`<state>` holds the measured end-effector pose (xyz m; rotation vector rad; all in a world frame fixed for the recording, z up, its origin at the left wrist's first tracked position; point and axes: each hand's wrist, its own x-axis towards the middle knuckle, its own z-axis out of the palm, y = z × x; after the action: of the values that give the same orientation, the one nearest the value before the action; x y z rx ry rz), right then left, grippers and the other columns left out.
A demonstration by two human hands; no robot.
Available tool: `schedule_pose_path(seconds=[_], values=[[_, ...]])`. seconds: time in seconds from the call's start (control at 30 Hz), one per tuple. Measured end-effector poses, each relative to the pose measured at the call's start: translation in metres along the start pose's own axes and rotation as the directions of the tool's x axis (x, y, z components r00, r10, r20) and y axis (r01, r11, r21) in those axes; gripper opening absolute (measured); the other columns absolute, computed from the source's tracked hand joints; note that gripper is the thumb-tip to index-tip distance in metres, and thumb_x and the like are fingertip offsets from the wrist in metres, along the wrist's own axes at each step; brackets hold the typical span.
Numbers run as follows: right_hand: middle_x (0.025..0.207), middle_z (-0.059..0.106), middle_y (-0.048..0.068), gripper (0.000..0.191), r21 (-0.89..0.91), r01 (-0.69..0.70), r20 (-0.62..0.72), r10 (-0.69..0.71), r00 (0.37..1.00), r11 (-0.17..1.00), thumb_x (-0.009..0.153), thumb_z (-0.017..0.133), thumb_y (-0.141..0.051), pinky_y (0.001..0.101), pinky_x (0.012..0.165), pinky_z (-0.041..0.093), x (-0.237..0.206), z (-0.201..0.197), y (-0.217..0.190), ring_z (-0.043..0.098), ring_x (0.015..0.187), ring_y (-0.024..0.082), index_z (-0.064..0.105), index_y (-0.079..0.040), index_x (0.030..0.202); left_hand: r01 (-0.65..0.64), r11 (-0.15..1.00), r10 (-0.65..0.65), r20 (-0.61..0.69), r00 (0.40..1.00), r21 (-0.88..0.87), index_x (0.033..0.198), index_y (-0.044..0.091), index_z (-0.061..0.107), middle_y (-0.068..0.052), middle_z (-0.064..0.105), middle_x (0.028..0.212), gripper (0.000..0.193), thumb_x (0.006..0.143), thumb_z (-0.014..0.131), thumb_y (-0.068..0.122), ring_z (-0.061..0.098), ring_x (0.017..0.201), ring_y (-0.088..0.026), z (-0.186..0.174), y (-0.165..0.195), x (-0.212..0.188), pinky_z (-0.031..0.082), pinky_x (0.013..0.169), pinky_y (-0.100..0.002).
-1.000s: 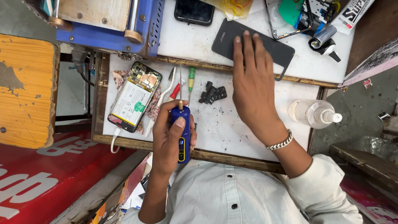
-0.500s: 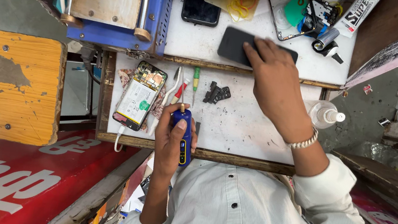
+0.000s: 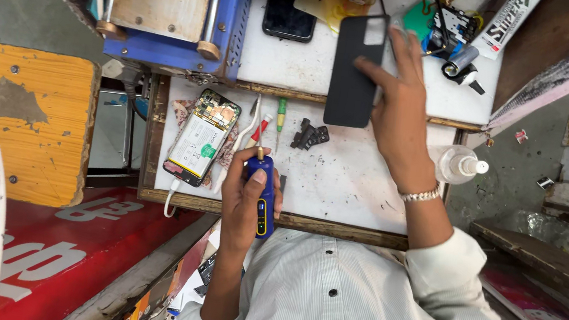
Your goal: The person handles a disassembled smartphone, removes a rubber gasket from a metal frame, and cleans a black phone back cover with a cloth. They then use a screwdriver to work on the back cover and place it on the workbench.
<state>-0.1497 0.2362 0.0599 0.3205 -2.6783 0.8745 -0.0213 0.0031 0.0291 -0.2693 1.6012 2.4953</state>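
Observation:
My left hand (image 3: 244, 202) grips a blue electric screwdriver (image 3: 264, 204) near the front edge of the white work board (image 3: 354, 183), its tip pointing away from me. Just left of it lies an opened phone (image 3: 199, 139) with its battery and circuit board exposed. My right hand (image 3: 401, 109), with a metal bracelet on the wrist, holds a black phone back cover (image 3: 354, 67) by its right edge, raised over the back of the bench. Small black parts (image 3: 309, 135) and two thin screwdrivers, one green-handled (image 3: 281, 109) and one red-handled (image 3: 261, 128), lie between my hands.
A blue machine with a metal plate (image 3: 166, 1) stands at the back left, with a black phone (image 3: 290, 9) beside it. A clear bottle (image 3: 457, 165) lies at the board's right edge. Tools and a glue tube (image 3: 508, 21) clutter the back right. A yellow wooden stool (image 3: 14, 120) stands on the left.
My right hand has picked the black back cover up off the bench and turned it upright, moving it further away. My left hand stays on the blue screwdriver.

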Motion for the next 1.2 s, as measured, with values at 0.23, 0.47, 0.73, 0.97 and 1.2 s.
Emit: schedule_pose_path(seconds=[0.23,0.47,0.73,0.97,1.2], values=[[0.16,0.043,0.018,0.064,0.013,0.117,0.222,-0.117,0.968,0.993,0.075,0.063,0.014,0.0561,0.125,0.03,-0.036,-0.016,-0.001,0.029,0.153,0.045,0.063,-0.002,0.137,0.03,0.999,-0.031,0.032,0.999,0.03,0.133,0.002,0.05,-0.008,0.058,0.086,0.04,0.105,0.056,0.03,0.06,0.06,-0.01,-0.002,-0.004,-0.001,0.05,0.048,-0.025],[0.153,0.053,0.017,0.054,-0.067,0.178,0.253,-0.156,0.955,0.982,0.083,0.078,-0.001,0.0563,0.127,0.027,-0.02,-0.003,0.004,0.042,0.148,0.036,0.068,-0.007,0.136,0.103,0.991,-0.106,0.025,0.994,0.086,0.132,0.005,0.052,-0.005,0.057,0.085,0.035,0.105,0.054,0.027,0.058,0.059,-0.009,0.013,-0.003,0.004,0.049,0.048,-0.025],[0.15,0.052,0.021,0.054,0.064,0.143,0.235,-0.154,0.96,0.988,0.08,0.078,-0.005,0.0488,0.122,0.033,-0.007,0.009,0.007,0.042,0.144,0.04,0.066,-0.003,0.133,0.053,0.84,-0.071,0.013,0.997,0.541,0.128,0.003,0.056,-0.012,0.063,0.072,0.033,0.101,0.055,0.022,0.063,0.056,-0.019,0.057,-0.013,0.026,0.051,0.052,-0.035],[0.153,0.053,0.02,0.046,0.055,0.138,0.173,-0.146,0.974,0.989,0.089,0.071,0.004,0.0489,0.125,0.034,-0.011,0.015,0.014,0.043,0.147,0.037,0.068,-0.004,0.134,-0.143,0.698,0.186,0.016,0.983,0.702,0.127,-0.003,0.054,-0.028,0.069,0.093,0.032,0.103,0.054,0.018,0.068,0.086,-0.047,0.075,-0.027,0.03,0.052,0.076,-0.052],[0.153,0.053,0.019,0.046,0.103,0.078,0.171,-0.095,0.981,0.992,0.089,0.07,0.005,0.0487,0.125,0.032,-0.011,0.018,0.016,0.042,0.148,0.037,0.068,-0.004,0.134,-0.094,0.677,0.161,-0.022,0.987,0.73,0.129,-0.006,0.053,-0.027,0.069,0.092,0.035,0.104,0.054,0.018,0.069,0.084,-0.044,0.077,-0.026,0.033,0.052,0.076,-0.05]])
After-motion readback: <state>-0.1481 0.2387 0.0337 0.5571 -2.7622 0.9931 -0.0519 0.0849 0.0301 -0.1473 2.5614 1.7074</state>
